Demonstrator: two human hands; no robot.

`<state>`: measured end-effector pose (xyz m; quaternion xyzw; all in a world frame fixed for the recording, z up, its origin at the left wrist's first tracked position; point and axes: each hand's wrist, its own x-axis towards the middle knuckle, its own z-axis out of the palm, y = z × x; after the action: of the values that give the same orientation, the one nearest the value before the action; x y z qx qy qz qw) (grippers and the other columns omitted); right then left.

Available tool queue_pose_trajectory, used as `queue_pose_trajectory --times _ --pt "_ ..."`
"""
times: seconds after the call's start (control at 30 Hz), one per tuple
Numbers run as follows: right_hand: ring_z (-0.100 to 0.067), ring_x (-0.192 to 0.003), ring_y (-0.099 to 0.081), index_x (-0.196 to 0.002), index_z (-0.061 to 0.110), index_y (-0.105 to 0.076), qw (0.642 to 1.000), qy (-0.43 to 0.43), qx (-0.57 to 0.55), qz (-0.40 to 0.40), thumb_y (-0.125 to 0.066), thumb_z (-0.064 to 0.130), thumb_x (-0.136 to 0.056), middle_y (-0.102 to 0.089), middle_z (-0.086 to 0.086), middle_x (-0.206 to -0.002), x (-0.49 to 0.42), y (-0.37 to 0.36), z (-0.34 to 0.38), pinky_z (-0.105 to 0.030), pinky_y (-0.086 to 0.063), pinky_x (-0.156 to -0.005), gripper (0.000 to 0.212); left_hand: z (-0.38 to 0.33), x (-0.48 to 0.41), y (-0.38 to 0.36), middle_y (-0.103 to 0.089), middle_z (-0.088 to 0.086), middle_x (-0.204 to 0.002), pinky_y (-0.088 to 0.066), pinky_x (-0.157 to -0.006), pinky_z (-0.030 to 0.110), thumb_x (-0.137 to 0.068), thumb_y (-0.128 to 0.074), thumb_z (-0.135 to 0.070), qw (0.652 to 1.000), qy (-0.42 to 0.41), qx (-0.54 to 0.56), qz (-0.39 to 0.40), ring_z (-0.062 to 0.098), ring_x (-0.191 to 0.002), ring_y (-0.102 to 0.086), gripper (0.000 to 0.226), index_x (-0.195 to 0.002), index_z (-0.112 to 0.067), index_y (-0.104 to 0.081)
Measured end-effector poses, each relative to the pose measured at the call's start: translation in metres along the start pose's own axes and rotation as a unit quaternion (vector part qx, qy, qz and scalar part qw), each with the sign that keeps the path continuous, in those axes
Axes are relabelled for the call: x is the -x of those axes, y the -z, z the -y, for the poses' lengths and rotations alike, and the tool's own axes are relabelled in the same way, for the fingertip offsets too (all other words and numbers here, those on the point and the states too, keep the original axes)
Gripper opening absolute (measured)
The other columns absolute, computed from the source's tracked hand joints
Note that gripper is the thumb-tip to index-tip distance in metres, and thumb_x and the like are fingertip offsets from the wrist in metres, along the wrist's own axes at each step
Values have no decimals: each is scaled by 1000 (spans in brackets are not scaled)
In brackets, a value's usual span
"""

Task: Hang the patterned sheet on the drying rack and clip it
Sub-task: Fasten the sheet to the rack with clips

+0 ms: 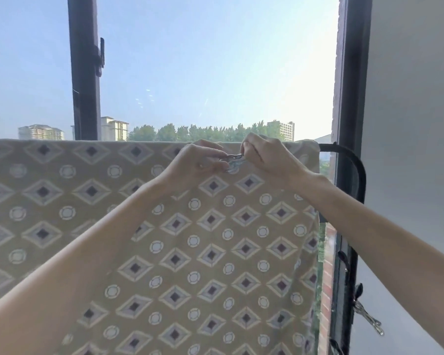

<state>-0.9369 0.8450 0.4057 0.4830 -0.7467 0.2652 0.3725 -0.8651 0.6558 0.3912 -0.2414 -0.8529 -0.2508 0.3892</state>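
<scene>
The patterned sheet (pixel 210 252), tan with diamonds and pale rings, fills the view from 9 o'clock round through 6 to about 4 o'clock. It is draped over a top rail and hangs down toward the person, and its upper fold runs level across the middle. Behind it, a dark window frame (pixel 85 73) stands at 11 o'clock against open sky, with a second upright at 2 o'clock. The drying rack (pixel 356 165) shows only as a black curved bar that comes out from under the sheet's right corner at 3 o'clock. Both forearms reach up from 7 and 4 o'clock and meet just above centre at the sheet's top edge. The left hand (pixel 198 162) has its fingers curled and pinches one end of a metal clip (pixel 233 160). The right hand (pixel 267 157), close beside it toward 1 o'clock, pinches the other end between thumb and bent fingers. The clip lies against the fabric right below the fold. It is partly covered by fingertips, so I cannot tell whether it bites the cloth. A spare clip (pixel 368 317) hangs on the frame at 4 o'clock.
</scene>
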Motion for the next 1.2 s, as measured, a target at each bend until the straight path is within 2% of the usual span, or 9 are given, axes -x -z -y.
queue_pose_trajectory --times 0.07,0.17,0.3,0.43,0.57,0.63,0.77,0.93,1.2 --pt "-9 -62 -53 -96 9 -55 998 -46 -45 -12 -44 28 -98 -57 2 -84 -1 -2 0 -17 -43 -60 22 3 1 -4 -60 -1 -114 -50 -91 38 -85 -66 -23 999 13 31 -18 11 -113 -52 24 -109 -20 -68" --pt "-10 -67 -68 -106 15 -54 978 -110 -173 -34 -55 45 -90 -62 6 -89 2 0 -2 -23 -56 -66 34 0 4 -10 -59 -9 -112 -48 -95 34 -86 -65 -24 995 41 66 -61 7 -109 -54 24 -110 -26 -66" --pt "-12 -73 -70 -103 13 -61 951 -140 -255 -107 -64 43 -85 -69 -4 -96 2 0 1 -13 -50 -58 36 -7 3 -21 -57 -4 -120 -44 -93 19 -90 -60 -24 993 61 63 -73 6 -109 -53 31 -118 -13 -65" --pt "-16 -73 -70 -93 13 -66 946 -152 -224 -177 -67 49 -81 -71 -2 -83 -6 -2 9 -23 -54 -68 39 -10 1 -25 -57 -2 -122 -42 -89 13 -90 -60 -26 993 65 29 -92 7 -108 -54 34 -120 -9 -64" --pt "-5 -59 -58 -88 11 -64 959 -121 -195 -168 -74 37 -78 -61 11 -67 -9 -1 15 -13 -46 -55 30 -12 4 -22 -59 -1 -119 -35 -78 -3 -90 -61 -23 993 61 -24 -102 9 -105 -53 34 -120 -9 -63" --pt "-3 -55 -56 -86 8 -65 959 -107 -196 -177 -76 33 -77 -61 10 -65 -11 -1 18 -10 -42 -50 30 -14 5 -19 -58 1 -118 -37 -81 0 -90 -60 -25 993 68 -39 -93 11 -105 -52 35 -123 -11 -61" --pt "5 -42 -52 -80 6 -64 959 -95 -184 -194 -76 26 -78 -60 8 -59 -19 -2 22 -6 -35 -43 24 -12 6 -11 -55 3 -120 -38 -102 41 -89 -57 -40 990 76 -91 -72 21 -115 -47 46 -131 -22 -52" --pt "-5 -54 -63 -77 9 -67 958 -58 -134 -246 -77 24 -77 -63 9 -61 -33 8 14 -7 -42 -52 18 -9 7 11 -37 2 -137 -27 -106 45 -88 -57 -39 973 88 -191 -92 21 -128 -27 58 -140 -18 -40" --pt "2 -54 -54 -77 10 -67 979 -48 -58 -189 -76 19 -78 -58 10 -61 -53 9 8 -3 -37 -55 12 7 7 19 -50 5 -135 -31 -103 36 -92 -57 -20 962 96 -244 -71 23 -123 -35 53 -141 -13 -39"
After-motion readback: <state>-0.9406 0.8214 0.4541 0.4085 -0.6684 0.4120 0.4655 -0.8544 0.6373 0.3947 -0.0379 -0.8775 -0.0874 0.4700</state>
